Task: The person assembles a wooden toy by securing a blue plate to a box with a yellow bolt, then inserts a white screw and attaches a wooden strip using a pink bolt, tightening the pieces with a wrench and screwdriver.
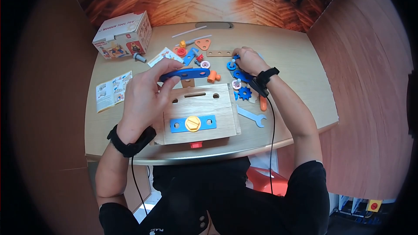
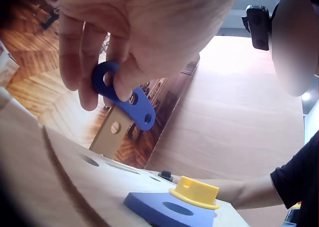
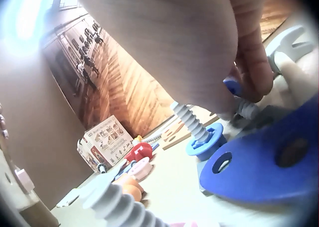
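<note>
My left hand (image 1: 146, 93) pinches a dark blue strip with holes (image 1: 191, 74) between thumb and fingers, above the wooden box (image 1: 222, 109). In the left wrist view the strip (image 2: 144, 110) slants down from the fingertips. A lighter blue strip (image 1: 210, 122) lies across the box under a yellow slotted bolt head (image 1: 193, 123). Over the parts at the right, my right hand (image 1: 252, 62) has its fingers curled round a small blue piece (image 3: 232, 86), mostly hidden, with a grey threaded screw (image 3: 246, 107) just below. Beside it a blue ring (image 3: 212, 145) surrounds another grey screw.
A toy carton (image 1: 117, 39) stands at the back left, near an instruction sheet (image 1: 114, 91). Behind the box lie an orange triangle (image 1: 203, 44), a holed wooden strip (image 1: 219, 53) and several small parts. A blue gear (image 1: 244, 93) and a light blue wrench (image 1: 251, 116) lie right of the box.
</note>
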A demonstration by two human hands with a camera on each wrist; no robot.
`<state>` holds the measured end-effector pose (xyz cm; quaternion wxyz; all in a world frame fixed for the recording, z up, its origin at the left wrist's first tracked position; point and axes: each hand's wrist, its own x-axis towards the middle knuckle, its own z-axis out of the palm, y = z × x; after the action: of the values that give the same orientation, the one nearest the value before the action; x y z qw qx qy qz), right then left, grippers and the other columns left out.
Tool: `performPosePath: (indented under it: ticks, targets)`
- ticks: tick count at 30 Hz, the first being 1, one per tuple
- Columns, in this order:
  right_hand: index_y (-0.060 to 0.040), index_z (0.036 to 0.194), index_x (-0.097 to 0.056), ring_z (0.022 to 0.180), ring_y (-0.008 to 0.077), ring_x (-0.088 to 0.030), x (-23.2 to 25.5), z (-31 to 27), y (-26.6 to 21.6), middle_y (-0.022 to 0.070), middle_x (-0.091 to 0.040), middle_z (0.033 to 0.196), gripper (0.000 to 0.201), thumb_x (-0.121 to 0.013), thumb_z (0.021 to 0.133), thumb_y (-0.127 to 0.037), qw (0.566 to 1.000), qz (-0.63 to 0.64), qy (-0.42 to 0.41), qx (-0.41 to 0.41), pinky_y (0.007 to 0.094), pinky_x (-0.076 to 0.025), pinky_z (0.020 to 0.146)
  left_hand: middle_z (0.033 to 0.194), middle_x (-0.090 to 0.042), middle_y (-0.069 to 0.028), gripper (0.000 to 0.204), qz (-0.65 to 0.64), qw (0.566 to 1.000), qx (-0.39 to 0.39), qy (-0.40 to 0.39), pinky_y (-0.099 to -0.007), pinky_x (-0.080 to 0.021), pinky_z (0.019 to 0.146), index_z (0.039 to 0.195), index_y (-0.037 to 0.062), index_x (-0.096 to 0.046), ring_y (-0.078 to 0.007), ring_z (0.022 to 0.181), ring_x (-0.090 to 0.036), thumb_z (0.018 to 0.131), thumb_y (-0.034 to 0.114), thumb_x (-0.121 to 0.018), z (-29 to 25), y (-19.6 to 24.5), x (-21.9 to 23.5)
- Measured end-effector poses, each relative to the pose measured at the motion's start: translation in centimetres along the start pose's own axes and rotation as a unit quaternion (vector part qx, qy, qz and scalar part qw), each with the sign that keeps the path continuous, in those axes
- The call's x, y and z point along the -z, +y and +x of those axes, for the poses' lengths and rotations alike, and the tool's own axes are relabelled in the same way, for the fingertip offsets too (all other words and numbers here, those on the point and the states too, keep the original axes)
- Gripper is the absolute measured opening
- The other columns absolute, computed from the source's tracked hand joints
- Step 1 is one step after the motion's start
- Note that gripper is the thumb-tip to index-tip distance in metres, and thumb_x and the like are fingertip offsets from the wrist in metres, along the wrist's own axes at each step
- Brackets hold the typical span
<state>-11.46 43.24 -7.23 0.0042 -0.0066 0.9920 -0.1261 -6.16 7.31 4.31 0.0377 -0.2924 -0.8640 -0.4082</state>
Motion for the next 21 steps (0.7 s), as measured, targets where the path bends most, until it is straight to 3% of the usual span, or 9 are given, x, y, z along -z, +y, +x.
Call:
performPosePath:
  ticks: [10, 15, 21]
  targets:
    - [-0.0068, 0.12, -0.069, 0.118, 0.0379, -0.063, 0.9, -2.2, 0.7, 0.0211, -0.069, 0.119, 0.032, -0.062, 0.089, -0.007, 0.999, 0.04, 0.013, -0.029, 0.0446, -0.05, 0.104, 0.105, -0.077, -0.011, 0.025, 0.028, 0.999, -0.019, 0.005, -0.0296, -0.057, 0.073, 0.118, 0.004, -0.069, -0.0205, 0.093, -0.075, 0.093, 0.002, -0.069, -0.1, 0.3, 0.3]
    - [-0.0087, 0.121, -0.069, 0.114, 0.0357, -0.066, 0.1, -2.1, 0.7, 0.0192, -0.071, 0.116, 0.033, -0.067, 0.089, -0.013, 0.999, 0.04, 0.029, -0.005, 0.0446, -0.051, 0.101, 0.101, -0.078, -0.0101, 0.025, 0.028, 0.999, -0.042, 0.016, -0.0317, -0.057, 0.068, 0.117, 0.0069, -0.07, -0.0246, 0.084, -0.076, 0.092, 0.006, -0.071, -0.1, 0.5, 0.7]
    - [-0.0073, 0.12, -0.071, 0.105, 0.0353, -0.07, -0.4, -1.9, 0.9, 0.0208, -0.072, 0.111, 0.033, -0.068, 0.088, -0.013, 0.998, 0.036, 0.042, 0.003, 0.0443, -0.055, 0.095, 0.103, -0.077, -0.0119, 0.026, 0.019, 0.998, -0.065, 0.014, -0.031, -0.057, 0.069, 0.118, 0.0062, -0.069, -0.0235, 0.089, -0.076, 0.093, 0.005, -0.069, 0.0, -0.4, 0.4]
